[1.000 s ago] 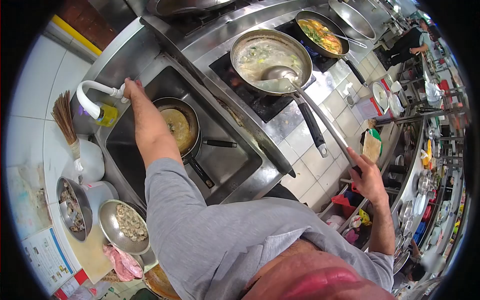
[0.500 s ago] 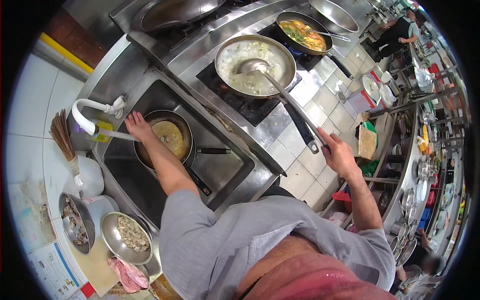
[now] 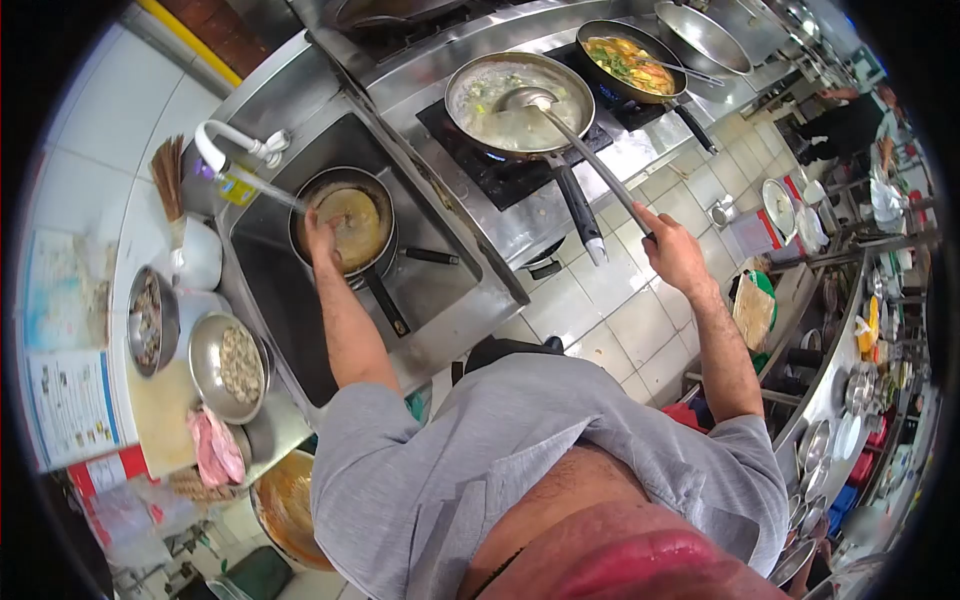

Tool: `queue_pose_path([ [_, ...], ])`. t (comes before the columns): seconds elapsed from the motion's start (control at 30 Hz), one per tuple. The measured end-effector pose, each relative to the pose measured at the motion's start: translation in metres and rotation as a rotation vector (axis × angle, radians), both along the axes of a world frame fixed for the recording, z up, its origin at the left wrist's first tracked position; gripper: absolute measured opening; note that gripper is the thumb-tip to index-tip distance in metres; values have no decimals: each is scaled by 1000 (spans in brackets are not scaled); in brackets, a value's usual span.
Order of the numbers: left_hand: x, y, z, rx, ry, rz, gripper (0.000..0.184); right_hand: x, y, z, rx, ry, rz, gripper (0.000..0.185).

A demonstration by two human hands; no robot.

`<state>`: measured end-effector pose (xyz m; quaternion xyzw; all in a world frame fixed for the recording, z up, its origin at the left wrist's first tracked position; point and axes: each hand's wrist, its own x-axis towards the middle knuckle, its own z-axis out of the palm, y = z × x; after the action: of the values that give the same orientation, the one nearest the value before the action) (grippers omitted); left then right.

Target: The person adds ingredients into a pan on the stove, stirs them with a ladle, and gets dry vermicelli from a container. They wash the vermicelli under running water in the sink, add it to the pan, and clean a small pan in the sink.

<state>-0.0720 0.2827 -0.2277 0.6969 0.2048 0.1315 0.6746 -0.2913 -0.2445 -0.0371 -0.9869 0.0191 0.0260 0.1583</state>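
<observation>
My right hand (image 3: 674, 247)'s clutching the ladle (image 3: 594, 166) beside the sink (image 3: 275, 290), can't tell my left hand (image 3: 322, 240)'s grip inside it, so divided attention could slosh soup (image 3: 508, 126).

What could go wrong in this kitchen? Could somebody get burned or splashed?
Maybe! The handle of the soup pan sticks out, so a bump could tip the soup. A blue flame shows under that pan, and the right hand holds the ladle in it, so a splash might burn. Water is running from the tap by the left hand, so it could splash off the pan in the sink.
</observation>
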Motion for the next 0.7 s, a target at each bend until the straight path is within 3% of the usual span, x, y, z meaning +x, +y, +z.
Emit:
queue_pose_path([
  [0.2, -112, -50, 16, 63, 178, -156, 50, -31, -49, 32, 5, 73, 67, 55],
  [0.5, -220, -61, 26, 361, 75, 38, 47, -54, -99, 62, 91, 28, 118, 56],
  [0.7, -239, -70, 19, 356, 43, 148, 47, -21, -52, 16, 358, -38, 124, 52],
])
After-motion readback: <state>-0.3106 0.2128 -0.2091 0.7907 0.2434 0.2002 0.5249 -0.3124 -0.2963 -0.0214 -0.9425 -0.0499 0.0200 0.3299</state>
